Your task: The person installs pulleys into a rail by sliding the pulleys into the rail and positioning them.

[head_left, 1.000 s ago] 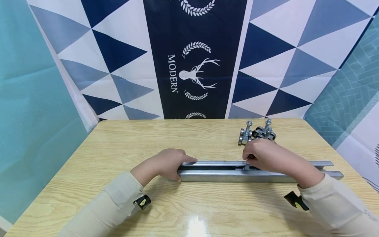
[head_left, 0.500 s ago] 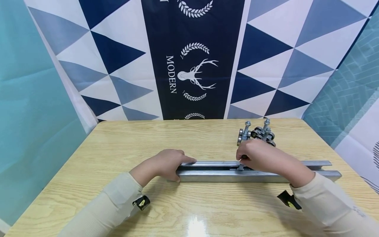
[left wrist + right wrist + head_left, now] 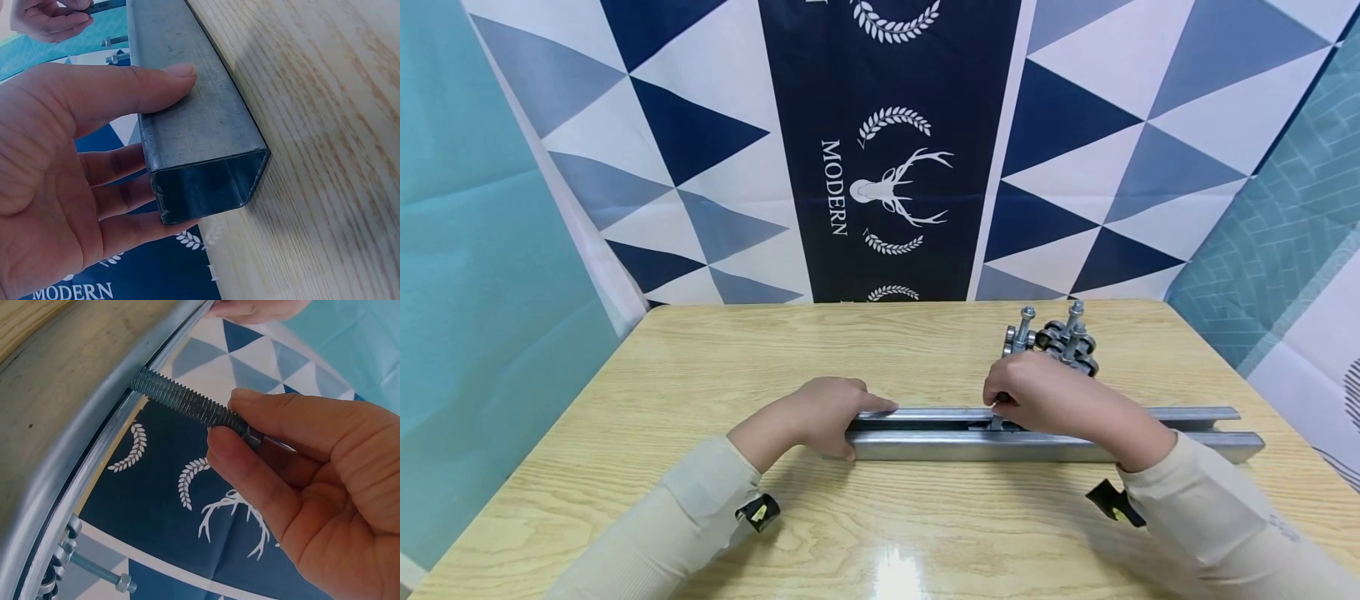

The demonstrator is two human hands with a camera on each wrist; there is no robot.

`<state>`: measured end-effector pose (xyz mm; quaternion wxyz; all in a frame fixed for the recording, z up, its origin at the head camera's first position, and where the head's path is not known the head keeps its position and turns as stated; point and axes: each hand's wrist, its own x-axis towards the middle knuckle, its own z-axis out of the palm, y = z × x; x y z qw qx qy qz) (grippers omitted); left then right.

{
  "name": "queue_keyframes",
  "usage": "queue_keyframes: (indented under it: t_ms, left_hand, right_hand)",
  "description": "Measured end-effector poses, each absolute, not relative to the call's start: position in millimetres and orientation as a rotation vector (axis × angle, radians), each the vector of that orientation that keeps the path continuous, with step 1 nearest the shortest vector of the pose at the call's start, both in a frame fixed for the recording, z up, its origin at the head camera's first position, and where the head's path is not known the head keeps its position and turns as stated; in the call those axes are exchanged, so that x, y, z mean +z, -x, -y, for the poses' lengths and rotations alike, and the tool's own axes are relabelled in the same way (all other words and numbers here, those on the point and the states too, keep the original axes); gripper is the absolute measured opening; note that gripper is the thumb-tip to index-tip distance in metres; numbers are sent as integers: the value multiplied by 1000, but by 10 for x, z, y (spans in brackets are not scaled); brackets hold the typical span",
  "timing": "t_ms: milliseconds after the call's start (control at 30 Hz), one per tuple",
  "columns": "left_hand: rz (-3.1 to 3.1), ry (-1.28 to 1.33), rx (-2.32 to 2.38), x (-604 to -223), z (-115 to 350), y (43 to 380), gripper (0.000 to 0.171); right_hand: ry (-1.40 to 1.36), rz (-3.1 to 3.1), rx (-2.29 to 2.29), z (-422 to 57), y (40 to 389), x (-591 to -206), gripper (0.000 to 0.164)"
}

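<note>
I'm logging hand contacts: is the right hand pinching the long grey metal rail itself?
No, the right hand pinches a threaded grey metal bolt that sticks out of the slotted, long grey metal rail.

Rail [image 3: 209, 115]: bare metal, smooth, dull sheen, faint scuffs on the flat face; bolt [image 3: 187, 400]: metal, thread ridged and rough, low shine; roller trolleys [image 3: 1071, 345]: metal, glinting at the nuts; tabletop [image 3: 760, 342]: wood-grained, smooth, glossy enough to throw back glare; patterned backdrop [image 3: 895, 83]: looks like printed cloth, matt, lightly creased; sleeves [image 3: 677, 517]: soft matt cloth, partly ribbed.
</note>
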<state>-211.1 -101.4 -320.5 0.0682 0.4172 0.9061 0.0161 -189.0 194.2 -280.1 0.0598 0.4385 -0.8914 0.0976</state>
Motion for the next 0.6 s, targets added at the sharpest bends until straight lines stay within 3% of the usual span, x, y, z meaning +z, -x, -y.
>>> queue_keyframes:
  t_ms: [600]
  left_hand:
    - [-2723,-1249,76,-3228,1015,2121,79]
  right_hand:
    - [-1346,2714,304,-1795,1904,-2797,36]
